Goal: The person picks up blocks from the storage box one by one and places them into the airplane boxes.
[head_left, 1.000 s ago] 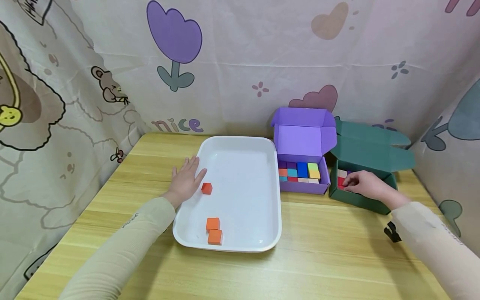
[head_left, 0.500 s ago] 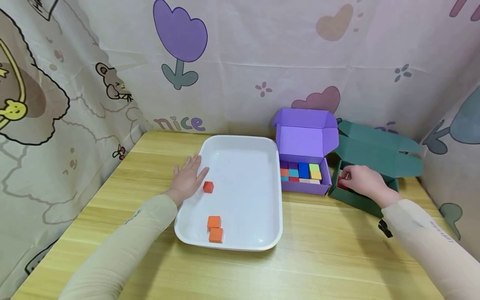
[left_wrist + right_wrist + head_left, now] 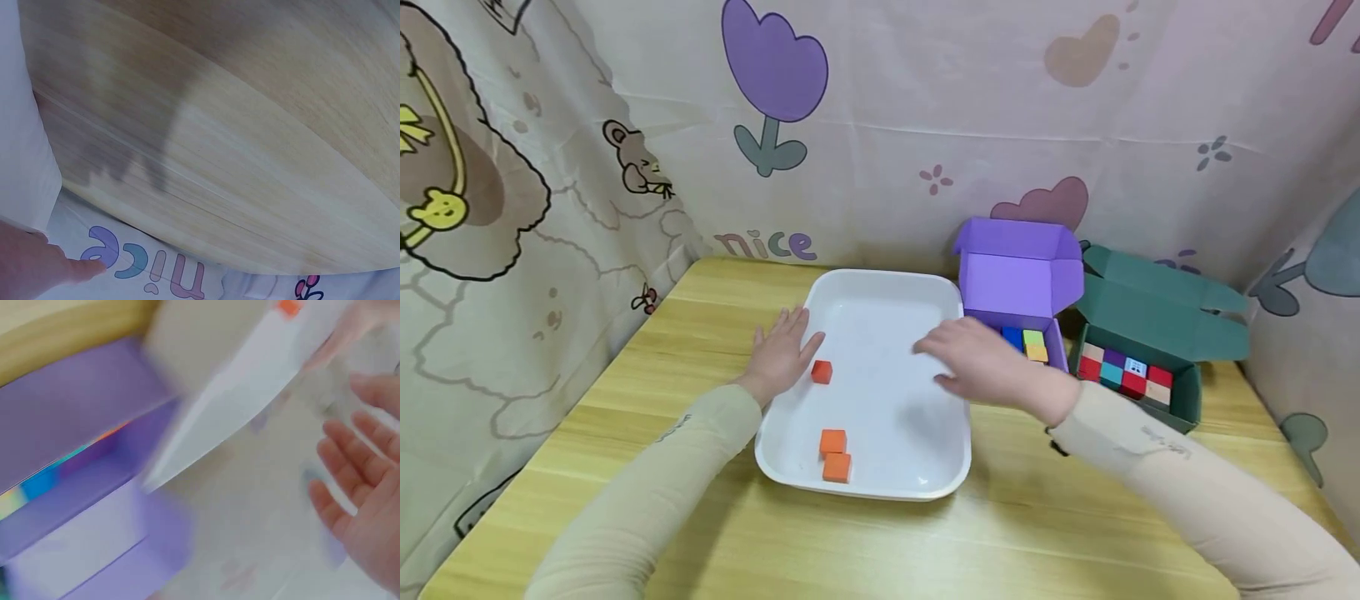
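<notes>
My left hand (image 3: 778,357) rests on the left rim of a white tray (image 3: 895,333), fingers straight and spread. Beside its thumb lies a red-orange cube (image 3: 822,372) in the tray. Nearer the tray's front, two orange cubes (image 3: 835,468) sit touching one another. Over the tray's right side hangs my right hand (image 3: 977,362), blurred in the head view. From the right wrist view, its fingers (image 3: 344,465) are loosely extended and the palm holds nothing. This hand and forearm cover part of the purple box (image 3: 1056,346).
The purple box stands lid up at the tray's right, with blue and yellow-green blocks (image 3: 1033,339) showing. Right of it, an open green box (image 3: 1186,400) holds several coloured blocks (image 3: 1133,382). A patterned cloth (image 3: 865,167) hangs behind the wooden table (image 3: 880,542).
My right hand has left the green box and moved left over the tray, uncovering that box's blocks. The left hand stays on the tray rim. The head view has shifted slightly.
</notes>
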{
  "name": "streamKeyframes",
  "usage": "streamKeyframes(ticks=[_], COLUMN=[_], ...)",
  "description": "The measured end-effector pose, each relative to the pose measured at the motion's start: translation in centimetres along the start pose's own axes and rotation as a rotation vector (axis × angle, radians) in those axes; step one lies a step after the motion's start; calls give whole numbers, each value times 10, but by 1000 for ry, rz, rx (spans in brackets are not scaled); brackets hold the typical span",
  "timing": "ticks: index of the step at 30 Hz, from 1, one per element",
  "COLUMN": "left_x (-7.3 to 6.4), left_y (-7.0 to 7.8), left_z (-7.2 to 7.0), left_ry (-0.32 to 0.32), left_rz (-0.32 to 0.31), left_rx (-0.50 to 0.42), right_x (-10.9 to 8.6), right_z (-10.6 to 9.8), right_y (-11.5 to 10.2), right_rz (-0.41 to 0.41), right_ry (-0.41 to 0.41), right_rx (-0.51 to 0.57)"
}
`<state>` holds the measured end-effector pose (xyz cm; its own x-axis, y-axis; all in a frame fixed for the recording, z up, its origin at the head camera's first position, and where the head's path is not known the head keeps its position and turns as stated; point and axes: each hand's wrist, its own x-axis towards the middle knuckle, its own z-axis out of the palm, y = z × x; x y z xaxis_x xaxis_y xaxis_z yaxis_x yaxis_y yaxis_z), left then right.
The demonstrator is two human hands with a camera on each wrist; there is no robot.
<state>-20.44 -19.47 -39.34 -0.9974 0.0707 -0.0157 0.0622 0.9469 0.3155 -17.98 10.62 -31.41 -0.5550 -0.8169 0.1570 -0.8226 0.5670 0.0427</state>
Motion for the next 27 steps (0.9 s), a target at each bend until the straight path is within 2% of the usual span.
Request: streamKeyframes(ticks=[3, 6, 11, 21, 27], left_x=[1, 1, 1, 2, 1], left_y=[2, 2, 1, 0, -2], left_z=[0, 1, 1, 2, 0], left_ry=[-6, -9, -2, 13, 26], left_rz=[-2, -2, 2, 17, 21], left_rx=[-3, -5, -3, -5, -11], right_x=[20, 35, 53, 74, 80], right_z=[6, 15, 29, 54, 63], right_y=[-28, -48, -70, -93, -96], right_rz=[-121, -207, -325, -388, -413], right_ry=[-120, -224, -307, -466, -458], right_rx=[-21, -68, -205, -309, -340])
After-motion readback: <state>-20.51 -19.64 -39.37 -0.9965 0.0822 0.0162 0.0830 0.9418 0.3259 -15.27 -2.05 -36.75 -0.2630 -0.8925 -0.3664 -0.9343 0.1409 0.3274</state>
